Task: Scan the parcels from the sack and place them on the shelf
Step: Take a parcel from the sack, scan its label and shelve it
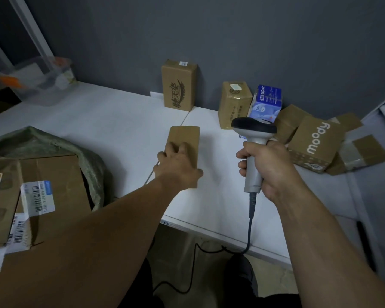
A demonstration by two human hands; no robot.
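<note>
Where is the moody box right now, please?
In the head view, the moody box lies far right on the table, beside the right hand gripping the scanner.

1. You have a single view, from the camera worn on your head, looking forward and steeply down over the white tabletop.
2. It faces the grey wall behind the tabletop's far edge. The near edge slants across the lower right, with the floor below it.
3. It sits close. Your forearms enter from the bottom, and your left hand gripping a parcel and your right hand gripping the scanner fall near the middle.
4. The wide lens takes in the sack at the tabletop's left end and the piled boxes at its right end.
</note>
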